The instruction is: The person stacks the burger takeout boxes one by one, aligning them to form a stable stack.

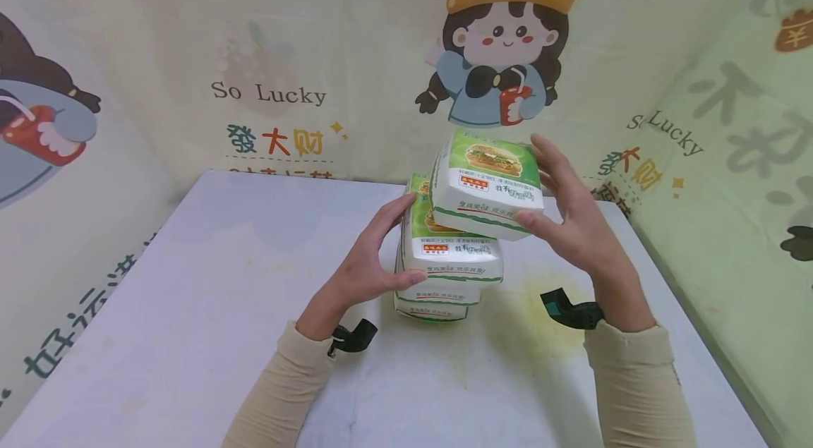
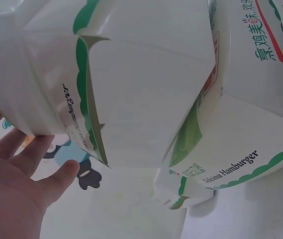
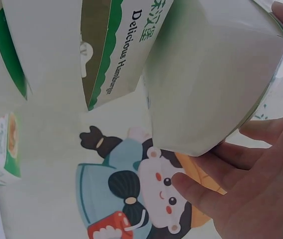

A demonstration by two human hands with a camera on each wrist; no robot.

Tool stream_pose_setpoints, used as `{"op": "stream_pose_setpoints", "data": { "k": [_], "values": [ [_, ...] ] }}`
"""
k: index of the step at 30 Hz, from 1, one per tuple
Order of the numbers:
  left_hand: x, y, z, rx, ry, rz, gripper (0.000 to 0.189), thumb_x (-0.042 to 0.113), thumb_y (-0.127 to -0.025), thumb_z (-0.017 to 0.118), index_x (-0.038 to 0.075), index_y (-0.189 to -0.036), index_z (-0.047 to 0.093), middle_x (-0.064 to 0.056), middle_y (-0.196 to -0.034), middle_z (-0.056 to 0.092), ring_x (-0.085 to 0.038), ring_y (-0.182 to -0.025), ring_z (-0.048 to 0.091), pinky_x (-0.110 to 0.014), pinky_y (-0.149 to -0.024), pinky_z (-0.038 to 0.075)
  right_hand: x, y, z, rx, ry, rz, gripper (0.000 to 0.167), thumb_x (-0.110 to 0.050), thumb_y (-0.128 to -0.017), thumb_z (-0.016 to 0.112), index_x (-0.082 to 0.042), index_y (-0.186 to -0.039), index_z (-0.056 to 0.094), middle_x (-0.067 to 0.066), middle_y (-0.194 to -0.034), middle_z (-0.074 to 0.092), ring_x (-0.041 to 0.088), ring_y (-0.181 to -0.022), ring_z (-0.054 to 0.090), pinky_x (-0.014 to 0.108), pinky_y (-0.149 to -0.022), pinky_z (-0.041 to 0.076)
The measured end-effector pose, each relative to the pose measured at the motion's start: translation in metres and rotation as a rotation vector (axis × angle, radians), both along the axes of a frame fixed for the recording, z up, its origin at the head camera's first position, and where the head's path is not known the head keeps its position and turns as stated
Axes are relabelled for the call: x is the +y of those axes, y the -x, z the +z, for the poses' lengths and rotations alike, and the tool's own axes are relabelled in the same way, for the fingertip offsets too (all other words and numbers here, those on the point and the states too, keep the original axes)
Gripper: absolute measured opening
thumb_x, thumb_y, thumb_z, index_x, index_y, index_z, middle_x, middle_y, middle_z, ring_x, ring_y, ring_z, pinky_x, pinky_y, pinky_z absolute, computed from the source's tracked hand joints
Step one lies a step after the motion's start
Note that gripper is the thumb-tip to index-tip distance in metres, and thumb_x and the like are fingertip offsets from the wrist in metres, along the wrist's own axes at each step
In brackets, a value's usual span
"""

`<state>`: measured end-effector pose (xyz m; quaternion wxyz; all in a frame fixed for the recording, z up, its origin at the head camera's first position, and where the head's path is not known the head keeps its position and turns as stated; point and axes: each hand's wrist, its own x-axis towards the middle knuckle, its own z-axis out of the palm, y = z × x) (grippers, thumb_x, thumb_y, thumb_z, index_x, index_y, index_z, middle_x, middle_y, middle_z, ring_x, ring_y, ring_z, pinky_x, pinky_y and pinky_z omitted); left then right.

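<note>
White and green hamburger boxes stand stacked on the table in the head view. My left hand point(image 1: 365, 261) holds the upper box of the stack point(image 1: 454, 257) at its left side, thumb at the front and fingers reaching toward the back. Lower boxes point(image 1: 438, 312) show beneath it. Above and to the right, my right hand point(image 1: 574, 215) grips another hamburger box point(image 1: 489, 180), thumb on the front corner and fingers at the far right side. This box is slightly tilted and overlaps the stack's top. In the right wrist view, its plain underside point(image 3: 211, 74) faces the camera.
Another hamburger box point(image 1: 419, 183) shows partly behind the stack, and also in the left wrist view as a small box point(image 2: 173, 191). The white table point(image 1: 254, 307) reaches to a cartoon-printed cloth point(image 1: 368, 46) at the back, with printed cloth on both sides.
</note>
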<state>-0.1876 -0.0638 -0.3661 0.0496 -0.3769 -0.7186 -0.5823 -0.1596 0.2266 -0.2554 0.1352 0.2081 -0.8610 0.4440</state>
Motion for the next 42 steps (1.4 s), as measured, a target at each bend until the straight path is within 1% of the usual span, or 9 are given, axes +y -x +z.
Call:
{"op": "stream_pose_setpoints", "data": {
  "k": [9,13,16,20,23,30,35,38,42],
  "values": [
    [0.001,0.0,0.0,-0.012,-0.012,-0.014,0.097,0.019,-0.076,0.08,0.031,-0.155,0.025,0.008,-0.157,0.031,-0.014,-0.141,0.035,-0.053,-0.116,0.032,-0.006,0.0,0.0,-0.002,-0.028,0.039,0.089,-0.019,-0.084,0.071,-0.038,-0.156,0.022,-0.004,-0.158,0.033,0.034,-0.144,0.033,0.078,-0.104,0.028],
    [0.002,0.0,0.001,-0.014,-0.013,-0.019,0.096,0.021,-0.077,0.079,0.031,-0.156,0.024,0.008,-0.157,0.03,-0.014,-0.142,0.034,-0.053,-0.116,0.032,-0.006,0.0,-0.001,-0.006,-0.027,0.063,0.09,-0.017,-0.084,0.07,-0.037,-0.156,0.021,-0.006,-0.16,0.031,0.033,-0.145,0.032,0.077,-0.105,0.028],
    [0.002,0.0,0.002,-0.011,-0.018,-0.024,0.097,0.022,-0.077,0.079,0.031,-0.156,0.023,0.008,-0.157,0.03,-0.015,-0.143,0.033,-0.053,-0.116,0.032,-0.007,0.001,-0.001,-0.001,-0.034,0.083,0.089,-0.018,-0.084,0.07,-0.037,-0.156,0.021,-0.009,-0.16,0.03,0.033,-0.145,0.032,0.075,-0.103,0.032],
    [0.002,0.0,0.002,-0.017,-0.023,-0.024,0.098,0.025,-0.077,0.079,0.032,-0.157,0.021,0.009,-0.158,0.03,-0.014,-0.145,0.03,-0.052,-0.117,0.031,-0.008,0.001,-0.001,0.001,-0.038,0.119,0.089,-0.017,-0.085,0.068,-0.035,-0.157,0.019,-0.009,-0.16,0.029,0.034,-0.145,0.031,0.073,-0.101,0.037],
    [0.002,0.0,0.002,-0.031,-0.03,-0.029,0.098,0.028,-0.077,0.079,0.033,-0.157,0.021,0.011,-0.159,0.029,-0.013,-0.146,0.029,-0.052,-0.118,0.03,-0.009,0.002,-0.003,-0.008,-0.036,0.142,0.088,-0.016,-0.086,0.066,-0.034,-0.157,0.019,-0.005,-0.161,0.029,0.034,-0.145,0.03,0.074,-0.102,0.036],
    [0.002,0.001,0.0,-0.044,-0.043,-0.038,0.095,0.029,-0.079,0.078,0.033,-0.156,0.022,0.009,-0.157,0.032,-0.013,-0.146,0.028,-0.052,-0.119,0.028,-0.011,0.002,-0.006,-0.036,-0.037,0.155,0.086,-0.019,-0.087,0.064,-0.037,-0.157,0.017,-0.004,-0.161,0.028,0.032,-0.144,0.031,0.069,-0.101,0.041],
    [0.001,0.002,0.001,-0.048,-0.052,-0.047,0.095,0.029,-0.08,0.078,0.032,-0.156,0.021,0.008,-0.156,0.035,-0.013,-0.146,0.029,-0.05,-0.119,0.027,-0.014,0.002,-0.005,-0.048,-0.049,0.135,0.087,-0.023,-0.086,0.066,-0.039,-0.156,0.018,-0.008,-0.161,0.028,0.032,-0.144,0.03,0.073,-0.1,0.038],
    [0.0,0.001,0.001,-0.056,-0.057,-0.06,0.095,0.03,-0.08,0.078,0.032,-0.156,0.021,0.008,-0.155,0.034,-0.013,-0.146,0.029,-0.05,-0.12,0.026,-0.015,0.003,-0.005,-0.05,-0.047,0.139,0.086,-0.022,-0.085,0.067,-0.038,-0.156,0.02,-0.009,-0.16,0.029,0.032,-0.145,0.03,0.074,-0.101,0.036],
    [-0.001,0.002,0.001,-0.059,-0.062,-0.082,0.095,0.033,-0.081,0.077,0.032,-0.156,0.021,0.008,-0.156,0.032,-0.014,-0.146,0.026,-0.051,-0.12,0.025,-0.016,0.004,-0.007,-0.044,-0.036,0.157,0.083,-0.021,-0.085,0.067,-0.035,-0.155,0.025,-0.011,-0.158,0.031,0.03,-0.144,0.03,0.069,-0.103,0.039]
  ]
}}
